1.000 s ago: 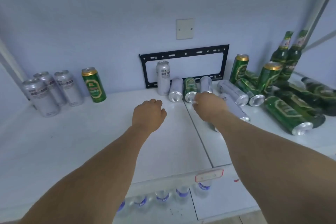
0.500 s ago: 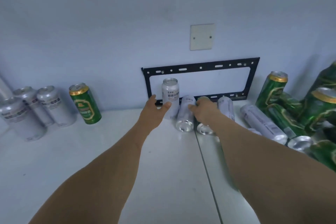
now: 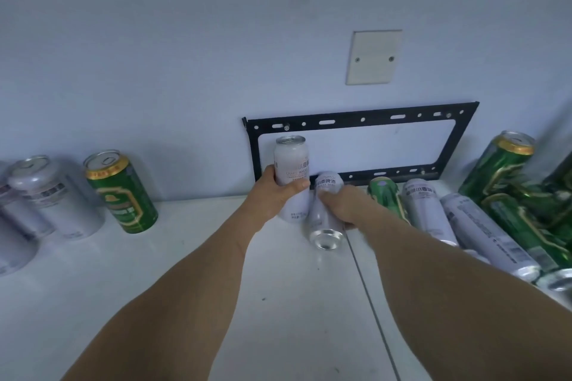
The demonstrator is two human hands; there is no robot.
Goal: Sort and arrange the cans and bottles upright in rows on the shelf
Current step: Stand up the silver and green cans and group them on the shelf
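Head view: left hand (image 3: 272,192) grips upright white can (image 3: 292,170) before black bracket (image 3: 359,145). Right hand (image 3: 343,204) curls over lying white can (image 3: 325,219); fingertips hidden. Right-side cans cropped. White shelf (image 3: 185,257), pale wall.

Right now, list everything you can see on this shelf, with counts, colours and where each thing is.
upright white can: one, centre, by the bracket, in the left grip.
lying white can: one, beside it, under the right grip.
lying cans: one green, at least two white, right of centre.
green pile: count unclear, far right.
upright green can: one, left.
upright white cans: at least three, far left.
black bracket: one, on the wall.
wall plate: one, cream.
shelf: white.
left hand, right hand: centre.
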